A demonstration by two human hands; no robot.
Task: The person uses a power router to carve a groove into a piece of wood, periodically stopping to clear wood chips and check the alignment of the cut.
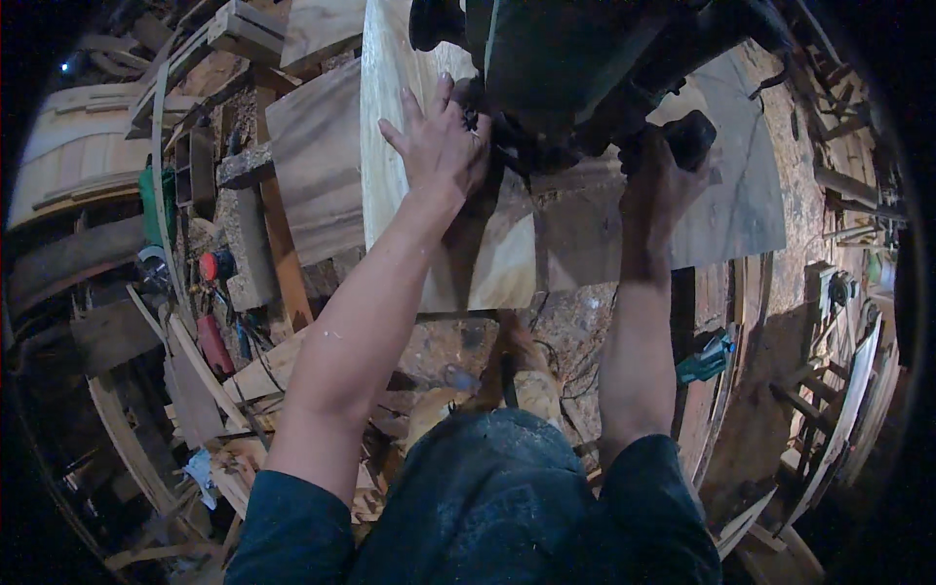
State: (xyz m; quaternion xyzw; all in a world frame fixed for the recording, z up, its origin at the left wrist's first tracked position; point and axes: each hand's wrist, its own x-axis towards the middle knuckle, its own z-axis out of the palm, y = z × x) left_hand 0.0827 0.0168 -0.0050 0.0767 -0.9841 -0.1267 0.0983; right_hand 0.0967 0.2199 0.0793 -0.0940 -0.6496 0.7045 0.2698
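Observation:
A large dark green machine with black fittings sits at the top centre, above pale wooden boards. My left hand rests with fingers spread at the edge of a light, streaky board, beside a dark fitting at the machine's left. My right hand is closed round a black handle at the machine's right, over a greyish panel. Whatever lies under the machine's middle is hidden in shadow.
Wood offcuts and stacked planks crowd the left, with a red-handled tool and a red round object. A teal tool lies at right, near more leaning boards. Cables cross the debris-strewn floor.

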